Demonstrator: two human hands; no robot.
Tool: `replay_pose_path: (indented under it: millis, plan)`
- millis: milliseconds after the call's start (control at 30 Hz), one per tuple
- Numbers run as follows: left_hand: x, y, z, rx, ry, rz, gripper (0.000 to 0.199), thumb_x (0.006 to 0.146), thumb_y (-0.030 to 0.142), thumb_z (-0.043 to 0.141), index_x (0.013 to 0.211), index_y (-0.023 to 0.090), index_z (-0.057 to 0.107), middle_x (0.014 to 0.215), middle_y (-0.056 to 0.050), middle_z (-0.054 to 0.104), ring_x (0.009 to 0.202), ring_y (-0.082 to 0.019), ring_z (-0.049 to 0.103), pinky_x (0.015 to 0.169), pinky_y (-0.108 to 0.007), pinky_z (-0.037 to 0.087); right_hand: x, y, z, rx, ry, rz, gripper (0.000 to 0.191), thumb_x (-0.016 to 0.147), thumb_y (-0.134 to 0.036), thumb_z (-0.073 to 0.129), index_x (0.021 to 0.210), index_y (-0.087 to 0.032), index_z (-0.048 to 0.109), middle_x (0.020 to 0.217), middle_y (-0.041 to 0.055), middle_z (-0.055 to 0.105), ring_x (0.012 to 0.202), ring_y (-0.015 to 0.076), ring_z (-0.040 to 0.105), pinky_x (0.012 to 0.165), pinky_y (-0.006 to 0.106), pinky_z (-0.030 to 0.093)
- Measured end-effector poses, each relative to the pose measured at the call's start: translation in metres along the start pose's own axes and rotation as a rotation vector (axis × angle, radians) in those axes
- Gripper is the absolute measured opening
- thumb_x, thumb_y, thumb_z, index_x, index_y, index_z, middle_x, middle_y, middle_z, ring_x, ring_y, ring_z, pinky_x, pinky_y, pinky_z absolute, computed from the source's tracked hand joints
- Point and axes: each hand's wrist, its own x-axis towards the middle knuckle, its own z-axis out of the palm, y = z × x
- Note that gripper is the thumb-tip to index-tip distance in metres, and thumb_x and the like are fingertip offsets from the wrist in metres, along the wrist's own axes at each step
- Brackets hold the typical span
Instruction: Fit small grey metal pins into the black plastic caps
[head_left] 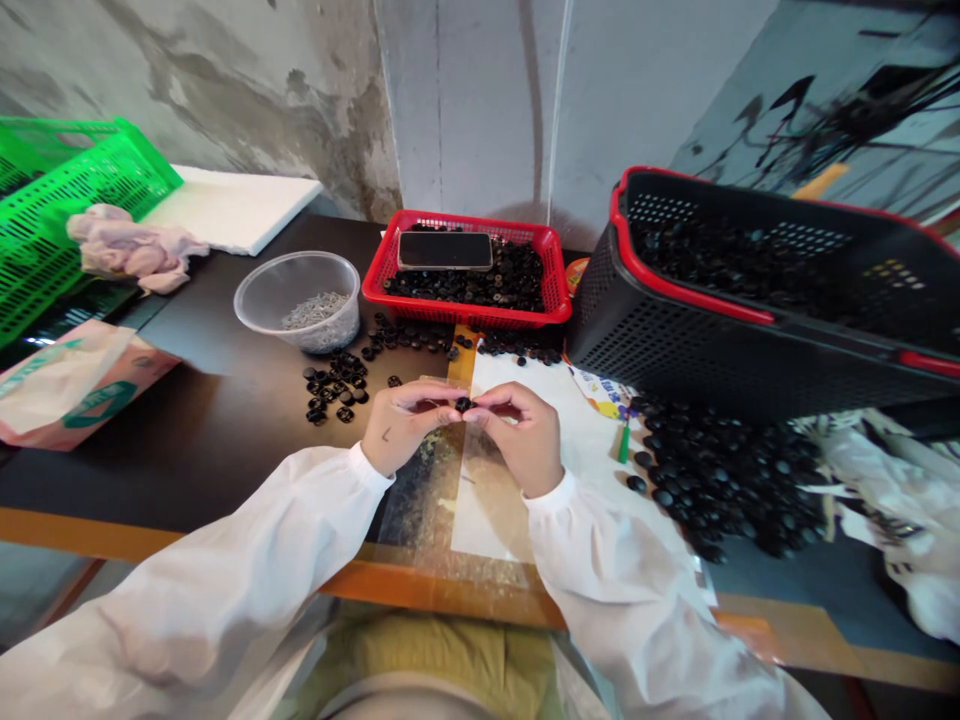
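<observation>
My left hand (405, 425) and my right hand (525, 430) meet above the middle of the table, fingertips pinched on a small black round part (463, 404) between them. Fine details of the part are too small to tell. Beneath the hands lie a white sheet (491, 510) and a worn, clear-covered patch of table. Just left of my left hand is a loose pile of small black parts (337, 385). Beyond it, a clear plastic bowl (298, 290) holds small silvery metal pieces. A red basket (469, 310) full of black parts stands behind the hands, with a phone (445, 250) on top.
A large black basket (675, 340) with red trim holds dark parts at the right. In front of it spreads a heap of black round pieces (739, 475), beside a small green-handled tool (624, 443). At the left are a tissue box (97, 400), a pink cloth (135, 250) and a green basket (97, 190).
</observation>
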Motion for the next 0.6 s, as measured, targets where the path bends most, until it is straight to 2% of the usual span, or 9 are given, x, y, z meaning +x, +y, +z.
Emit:
replay_pose_path:
  millis: [167, 267, 333, 433, 600]
  plan:
    - [0.001, 0.001, -0.002, 0.039, -0.019, 0.086, 0.021, 0.073, 0.038, 0.084, 0.086, 0.023, 0.082, 0.090, -0.008, 0.078, 0.083, -0.022, 0.071, 0.080, -0.034, 0.058, 0.006, 0.001, 0.001, 0.155, -0.098, 0.082, 0.026, 0.069, -0.039, 0.085, 0.083, -0.023, 0.071, 0.084, 0.0012, 0.072, 0.079, 0.0177, 0.068, 0.075, 0.030, 0.056]
    - [0.001, 0.000, -0.006, 0.177, -0.021, 0.216, 0.019, 0.077, 0.039, 0.082, 0.091, 0.027, 0.082, 0.090, -0.007, 0.072, 0.084, -0.020, 0.066, 0.080, -0.033, 0.054, 0.009, 0.004, 0.001, 0.361, -0.266, 0.165, 0.035, 0.068, -0.038, 0.086, 0.098, -0.025, 0.074, 0.097, 0.0020, 0.076, 0.092, 0.0188, 0.071, 0.087, 0.033, 0.056]
    - [0.002, -0.003, -0.009, 0.301, -0.014, 0.305, 0.018, 0.079, 0.035, 0.080, 0.096, 0.030, 0.081, 0.091, -0.006, 0.064, 0.081, -0.017, 0.060, 0.074, -0.031, 0.052, 0.010, 0.006, 0.000, 0.437, -0.347, 0.231, 0.034, 0.069, -0.036, 0.085, 0.100, -0.025, 0.076, 0.096, 0.0016, 0.077, 0.092, 0.0189, 0.072, 0.090, 0.035, 0.055]
    - [0.001, -0.009, -0.012, 0.367, -0.030, 0.405, 0.021, 0.083, 0.028, 0.076, 0.103, 0.034, 0.079, 0.092, -0.004, 0.056, 0.076, -0.013, 0.055, 0.068, -0.029, 0.051, 0.009, 0.009, 0.000, 0.459, -0.336, 0.287, 0.033, 0.066, -0.032, 0.086, 0.098, -0.024, 0.079, 0.089, 0.0010, 0.079, 0.089, 0.0189, 0.072, 0.092, 0.036, 0.055]
    - [-0.004, -0.008, -0.004, 0.282, -0.066, 0.489, 0.030, 0.086, 0.018, 0.072, 0.111, 0.035, 0.076, 0.091, -0.003, 0.060, 0.073, -0.011, 0.059, 0.066, -0.026, 0.053, 0.004, 0.010, 0.004, 0.466, -0.228, 0.336, 0.031, 0.061, -0.029, 0.089, 0.091, -0.023, 0.081, 0.085, 0.0014, 0.079, 0.082, 0.0181, 0.072, 0.088, 0.035, 0.057]
